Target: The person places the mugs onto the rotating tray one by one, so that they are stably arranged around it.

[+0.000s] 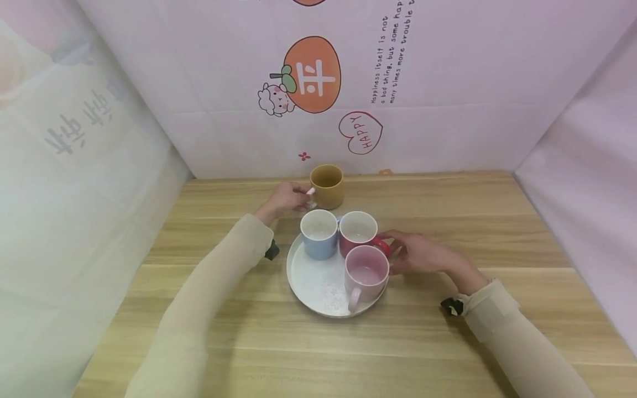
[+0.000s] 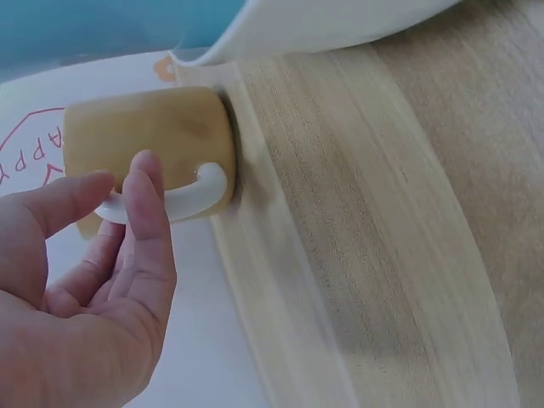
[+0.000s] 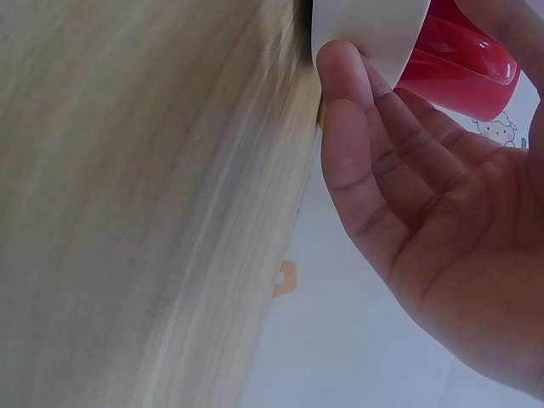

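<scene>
Near the back wall, my left hand (image 1: 291, 197) pinches the white handle (image 2: 191, 197) of a mustard-yellow mug (image 1: 329, 190), thumb and index finger at the handle. The mug stands upright behind a round white tray (image 1: 318, 293). On the tray stand a light blue mug (image 1: 320, 243), a red mug (image 1: 348, 246) and a pink mug (image 1: 365, 276). Beside the tray's right side is my right hand (image 1: 418, 253), its thumb near the red mug's handle (image 1: 382, 246). In the right wrist view its loosely bent fingertips (image 3: 342, 68) rest against the tray's white side wall.
The tray sits on a light wood-grain table (image 1: 249, 354). A printed white cloth wall (image 1: 438, 127) rises right at the table's back edge, close behind the mustard mug. More white cloth (image 1: 99, 182) hangs along the left side and on the right.
</scene>
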Tool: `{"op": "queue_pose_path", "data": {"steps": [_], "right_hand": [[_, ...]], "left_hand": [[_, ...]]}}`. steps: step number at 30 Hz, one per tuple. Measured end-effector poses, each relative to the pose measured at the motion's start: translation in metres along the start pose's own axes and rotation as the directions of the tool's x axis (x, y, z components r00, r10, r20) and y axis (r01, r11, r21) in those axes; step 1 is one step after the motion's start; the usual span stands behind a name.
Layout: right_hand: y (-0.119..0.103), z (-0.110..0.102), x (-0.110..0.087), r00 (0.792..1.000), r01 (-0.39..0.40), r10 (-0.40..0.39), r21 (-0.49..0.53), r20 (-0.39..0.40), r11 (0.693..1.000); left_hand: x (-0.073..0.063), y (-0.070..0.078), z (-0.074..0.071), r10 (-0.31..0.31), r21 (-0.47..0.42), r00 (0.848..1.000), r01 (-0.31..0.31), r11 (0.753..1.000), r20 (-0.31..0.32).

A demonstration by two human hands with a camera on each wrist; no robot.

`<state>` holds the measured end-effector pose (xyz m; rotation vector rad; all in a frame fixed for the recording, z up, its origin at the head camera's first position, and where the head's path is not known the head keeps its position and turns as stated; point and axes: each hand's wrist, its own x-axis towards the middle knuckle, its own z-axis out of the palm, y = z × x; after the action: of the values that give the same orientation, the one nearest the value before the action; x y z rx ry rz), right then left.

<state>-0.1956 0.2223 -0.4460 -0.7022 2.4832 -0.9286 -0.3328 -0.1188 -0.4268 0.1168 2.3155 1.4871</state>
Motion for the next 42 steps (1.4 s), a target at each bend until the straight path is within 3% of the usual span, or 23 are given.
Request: {"op": "queue_pose_path", "data": {"steps": [26, 42], "right_hand": [[-0.004, -0.002, 0.000, 1.000, -0.007, 0.007, 0.000, -0.002, 1.000], [-0.002, -0.002, -0.001, 1.000, -0.006, 0.006, 0.011, 0.000, 1.000]], "left_hand": [[0.010, -0.008, 0.000, -0.004, 0.037, 0.999, 0.003, 0.999, 0.032], [0.009, -0.017, 0.003, 0.056, -0.010, 0.998, -0.056, 0.998, -0.043]]}}
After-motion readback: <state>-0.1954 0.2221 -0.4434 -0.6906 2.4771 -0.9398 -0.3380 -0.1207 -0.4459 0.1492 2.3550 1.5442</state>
